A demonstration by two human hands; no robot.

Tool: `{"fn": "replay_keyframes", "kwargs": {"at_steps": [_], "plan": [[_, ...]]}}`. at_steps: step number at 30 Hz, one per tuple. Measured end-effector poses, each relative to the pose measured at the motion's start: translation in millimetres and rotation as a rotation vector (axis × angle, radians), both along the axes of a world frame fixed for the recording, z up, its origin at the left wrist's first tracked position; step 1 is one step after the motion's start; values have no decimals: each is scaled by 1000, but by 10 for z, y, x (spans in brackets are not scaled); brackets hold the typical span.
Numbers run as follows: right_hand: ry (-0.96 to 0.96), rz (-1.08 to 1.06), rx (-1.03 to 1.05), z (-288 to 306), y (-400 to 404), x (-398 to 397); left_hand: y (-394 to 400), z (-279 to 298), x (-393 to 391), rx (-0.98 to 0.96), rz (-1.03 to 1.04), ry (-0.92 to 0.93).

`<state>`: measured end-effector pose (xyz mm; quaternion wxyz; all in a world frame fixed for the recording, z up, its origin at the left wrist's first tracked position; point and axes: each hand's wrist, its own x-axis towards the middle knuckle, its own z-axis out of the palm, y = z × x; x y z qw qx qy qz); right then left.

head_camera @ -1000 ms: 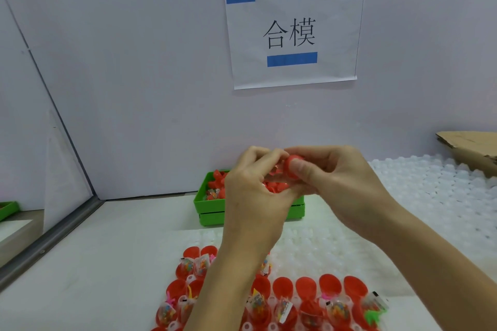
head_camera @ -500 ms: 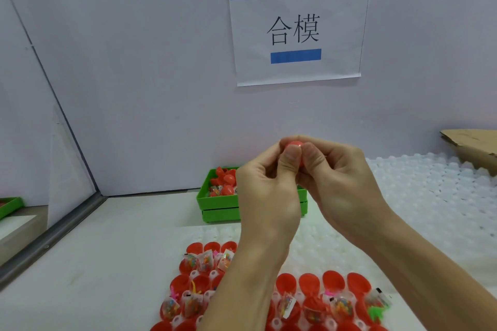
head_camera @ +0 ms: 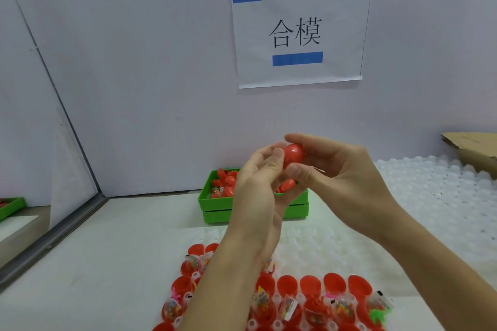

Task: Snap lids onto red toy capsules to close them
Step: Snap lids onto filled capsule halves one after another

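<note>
Above the white counter [head_camera: 113,255], both hands, left [head_camera: 259,185] and right [head_camera: 336,177], pinch one red capsule [head_camera: 294,154]; squeezing evenly around the seam should seat the lid squarely.

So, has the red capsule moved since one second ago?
Yes, a little upward. The red capsule, held by the right hand, was level with the green bin's back rim; now it is above that rim.

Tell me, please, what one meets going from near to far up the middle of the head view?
Open red capsules with toys → hands holding a red capsule → green bin → wall sign.
</note>
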<state>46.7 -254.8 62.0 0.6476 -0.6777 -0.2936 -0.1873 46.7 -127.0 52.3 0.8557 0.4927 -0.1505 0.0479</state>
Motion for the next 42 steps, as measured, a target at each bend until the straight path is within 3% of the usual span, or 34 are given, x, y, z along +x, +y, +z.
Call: {"fn": "replay_keyframes", "kwargs": {"at_steps": [4,10,14,21,27,35,39,42], "plan": [[-36,-83,-137,25,-94,25,-8,3,19,19,86,17],[-124,-278,-211,61,-168,41,-29,-35,16,262,414,-131],[-197,-360,-264,67,-163,38,-18,-31,-19,397,455,-217],[-383,-496,-329,40,-62,38,-39,5,-56,381,426,-274],[-204,-226,-278,58,-157,36,26,8,-46,401,430,-316],[-190,-245,-264,75,-170,6,45,10,-50,430,410,-384],[-146,-198,-185,116,-140,-54,60,33,-57,390,302,-265],[-28,-207,-131,114,-116,-32,28,23,-53,477,286,-187]]}}
